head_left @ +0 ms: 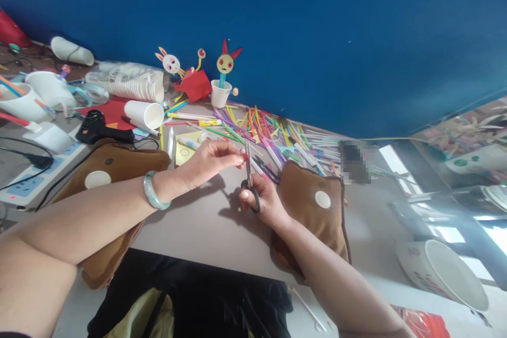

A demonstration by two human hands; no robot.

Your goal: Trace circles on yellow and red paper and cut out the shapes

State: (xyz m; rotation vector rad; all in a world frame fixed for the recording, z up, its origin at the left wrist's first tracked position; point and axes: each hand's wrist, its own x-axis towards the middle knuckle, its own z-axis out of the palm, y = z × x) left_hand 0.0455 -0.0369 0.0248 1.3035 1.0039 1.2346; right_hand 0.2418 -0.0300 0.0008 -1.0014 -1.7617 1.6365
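Observation:
My left hand [216,161], with a pale green bangle [154,191] at the wrist, pinches a small red piece [244,157] that looks like paper. Scissors [249,169] point upward in my right hand [267,200], with fingers and thumb in the dark handles. Their blades stand right beside the red piece; whether they touch it I cannot tell. Both hands are held above the table [186,235]. Behind them lies a yellow sheet [182,154] with a circle drawn on it.
Brown cushions [312,206] lie under both forearms. Colourful straws and pens [261,127] spread along the blue wall [277,37]. A rabbit-faced figure in a paper cup [219,94], a glue gun [101,128], a power strip [39,174] and stacked cups [134,84] stand left. A white bowl [443,274] sits right.

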